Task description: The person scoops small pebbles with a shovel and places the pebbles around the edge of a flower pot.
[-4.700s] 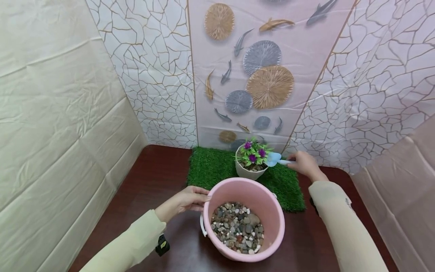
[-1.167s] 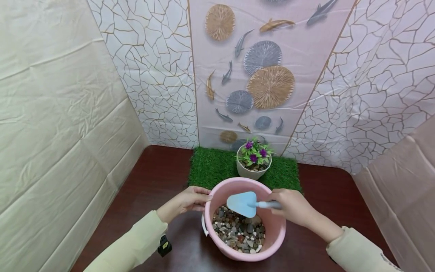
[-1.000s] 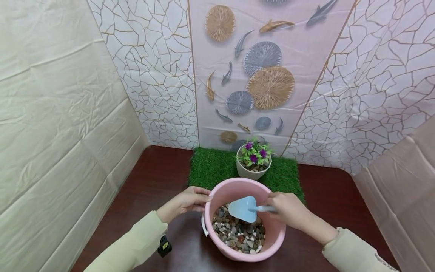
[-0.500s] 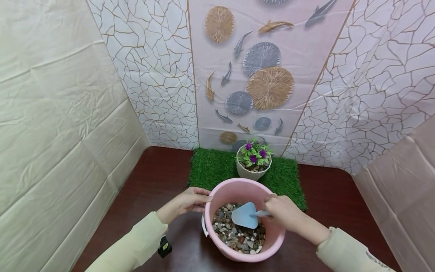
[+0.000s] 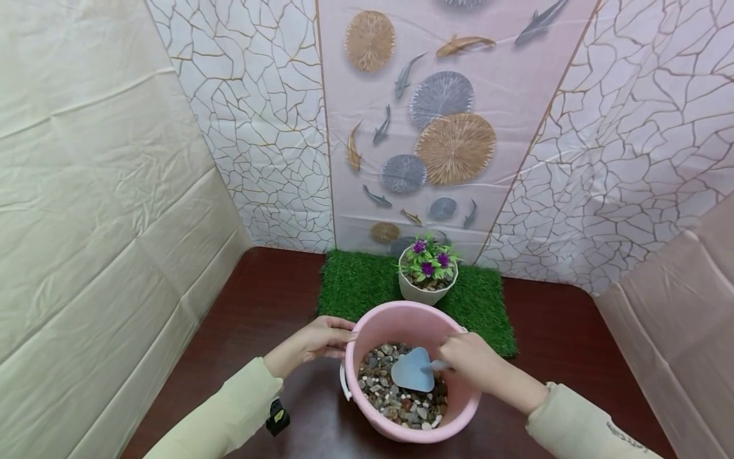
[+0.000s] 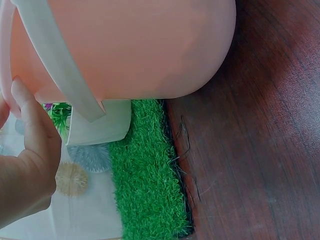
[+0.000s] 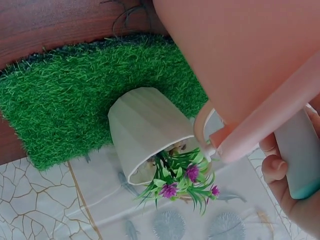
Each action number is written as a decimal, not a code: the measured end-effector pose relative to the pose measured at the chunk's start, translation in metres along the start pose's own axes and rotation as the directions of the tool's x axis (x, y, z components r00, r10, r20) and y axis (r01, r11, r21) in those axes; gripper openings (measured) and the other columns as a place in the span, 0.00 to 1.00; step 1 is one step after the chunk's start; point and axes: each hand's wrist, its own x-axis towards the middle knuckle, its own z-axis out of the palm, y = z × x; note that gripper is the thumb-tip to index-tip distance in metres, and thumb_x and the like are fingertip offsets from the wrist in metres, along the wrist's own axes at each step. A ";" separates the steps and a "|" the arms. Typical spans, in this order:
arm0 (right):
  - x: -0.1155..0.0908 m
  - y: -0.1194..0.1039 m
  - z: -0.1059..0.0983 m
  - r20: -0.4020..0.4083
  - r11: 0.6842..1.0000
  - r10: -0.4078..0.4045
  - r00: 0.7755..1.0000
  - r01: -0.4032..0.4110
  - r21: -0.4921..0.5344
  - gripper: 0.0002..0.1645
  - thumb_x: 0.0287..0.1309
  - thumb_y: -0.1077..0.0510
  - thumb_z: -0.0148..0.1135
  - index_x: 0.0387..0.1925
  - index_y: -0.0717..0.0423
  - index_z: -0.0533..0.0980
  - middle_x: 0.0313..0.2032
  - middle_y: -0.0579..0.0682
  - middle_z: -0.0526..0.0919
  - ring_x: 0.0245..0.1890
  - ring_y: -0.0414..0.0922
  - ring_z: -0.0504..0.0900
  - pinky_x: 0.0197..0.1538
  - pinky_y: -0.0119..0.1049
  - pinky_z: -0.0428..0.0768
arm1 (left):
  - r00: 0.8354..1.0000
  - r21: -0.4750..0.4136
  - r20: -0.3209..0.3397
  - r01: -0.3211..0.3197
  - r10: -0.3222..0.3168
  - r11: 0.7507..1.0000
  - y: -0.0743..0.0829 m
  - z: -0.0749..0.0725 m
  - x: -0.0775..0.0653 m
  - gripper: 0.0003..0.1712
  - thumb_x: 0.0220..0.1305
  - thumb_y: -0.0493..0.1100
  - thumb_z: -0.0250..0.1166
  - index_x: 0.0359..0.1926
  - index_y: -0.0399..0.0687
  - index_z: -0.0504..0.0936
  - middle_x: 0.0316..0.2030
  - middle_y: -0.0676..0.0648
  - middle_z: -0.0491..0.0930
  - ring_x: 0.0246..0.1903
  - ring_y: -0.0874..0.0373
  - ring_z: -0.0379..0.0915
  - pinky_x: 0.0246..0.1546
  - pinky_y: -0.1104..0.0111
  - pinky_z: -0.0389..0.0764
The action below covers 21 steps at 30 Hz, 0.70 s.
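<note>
A pink bucket [image 5: 401,325] holds a bed of mixed pebbles [image 5: 395,405]. At its left rim my left hand [image 5: 318,340] grips the edge; the left wrist view shows this hand [image 6: 32,150] with a finger against the outside of the rim. My right hand [image 5: 473,361] reaches over the right rim, fingers curled round the handle of a small blue trowel [image 5: 411,371]. The blade lies low in the bucket at the pebbles; whether it digs in is unclear. Part of the grey trowel handle [image 7: 299,152] shows in the right wrist view.
Behind the bucket, a white flowerpot [image 5: 423,294] with purple flowers [image 5: 427,268] and stones stands on a green artificial grass mat [image 5: 361,284]. The bucket's white handle [image 5: 344,381] hangs at its left side. Dark wooden table [image 5: 246,319]; patterned cloth walls [image 5: 275,159] enclose it.
The right hand has brought the trowel from beside the flowerpot into the bucket, then lowered it toward the pebbles. My left hand stays on the rim.
</note>
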 end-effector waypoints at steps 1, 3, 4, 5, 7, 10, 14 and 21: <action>0.000 -0.001 0.001 0.005 1.000 -0.003 1.000 0.003 -0.010 0.20 0.33 0.61 0.72 0.10 0.45 0.67 0.16 0.41 0.69 0.17 0.39 0.67 0.16 0.30 0.62 | 1.000 0.002 -0.002 0.001 -0.001 1.000 0.000 0.000 0.000 0.26 0.61 0.37 0.61 0.58 0.29 0.70 0.30 0.50 0.83 0.28 0.64 0.79 0.29 0.75 0.83; 0.001 -0.002 0.002 0.017 1.000 -0.006 1.000 0.006 -0.018 0.19 0.31 0.63 0.71 0.10 0.45 0.67 0.16 0.41 0.70 0.18 0.40 0.68 0.17 0.30 0.62 | 1.000 0.006 -0.006 0.000 0.000 1.000 0.000 0.000 0.000 0.26 0.61 0.37 0.61 0.58 0.29 0.71 0.29 0.50 0.83 0.27 0.64 0.79 0.29 0.76 0.83; 0.001 -0.002 0.003 0.020 1.000 -0.008 1.000 0.009 -0.022 0.19 0.30 0.64 0.71 0.10 0.45 0.67 0.16 0.42 0.70 0.19 0.41 0.68 0.17 0.30 0.62 | 1.000 0.007 -0.007 0.000 0.000 1.000 0.000 0.000 0.000 0.26 0.61 0.37 0.61 0.58 0.29 0.71 0.29 0.50 0.83 0.27 0.65 0.79 0.29 0.76 0.83; 0.001 -0.002 0.004 0.021 1.000 -0.009 1.000 0.010 -0.017 0.19 0.29 0.64 0.71 0.11 0.45 0.67 0.16 0.42 0.71 0.19 0.41 0.68 0.17 0.30 0.63 | 1.000 0.008 -0.009 0.000 0.000 1.000 0.000 0.000 0.000 0.26 0.61 0.37 0.61 0.58 0.30 0.71 0.29 0.50 0.83 0.27 0.65 0.79 0.29 0.75 0.83; 0.001 -0.002 0.006 0.029 1.000 -0.009 1.000 0.010 -0.009 0.18 0.27 0.65 0.70 0.11 0.46 0.68 0.17 0.42 0.72 0.20 0.41 0.68 0.18 0.30 0.63 | 1.000 0.009 -0.009 0.000 0.000 1.000 -0.001 0.000 0.000 0.26 0.61 0.37 0.61 0.58 0.30 0.71 0.30 0.50 0.83 0.28 0.64 0.79 0.30 0.75 0.83; 0.002 -0.002 0.010 0.039 1.000 -0.017 0.999 0.016 0.007 0.16 0.27 0.65 0.70 0.13 0.46 0.71 0.17 0.42 0.73 0.20 0.41 0.69 0.19 0.30 0.64 | 1.000 0.008 -0.007 0.000 0.000 1.000 -0.001 0.000 0.000 0.26 0.61 0.37 0.62 0.59 0.30 0.71 0.32 0.48 0.84 0.29 0.64 0.79 0.31 0.74 0.84; 0.003 -0.002 0.015 0.036 0.999 -0.044 0.998 0.043 0.017 0.14 0.26 0.65 0.72 0.14 0.47 0.74 0.18 0.42 0.74 0.20 0.41 0.69 0.20 0.31 0.66 | 1.000 0.005 -0.003 -0.005 0.005 1.000 -0.002 0.000 0.001 0.26 0.61 0.37 0.61 0.59 0.30 0.71 0.32 0.48 0.84 0.29 0.64 0.80 0.31 0.74 0.84; 0.012 0.001 0.028 0.026 0.993 -0.114 0.993 0.112 0.042 0.13 0.28 0.65 0.70 0.13 0.47 0.73 0.18 0.41 0.74 0.20 0.40 0.70 0.22 0.30 0.68 | 1.000 -0.004 -0.007 -0.009 0.009 1.000 -0.002 0.000 0.001 0.25 0.61 0.36 0.61 0.58 0.29 0.71 0.28 0.51 0.83 0.26 0.65 0.79 0.28 0.76 0.83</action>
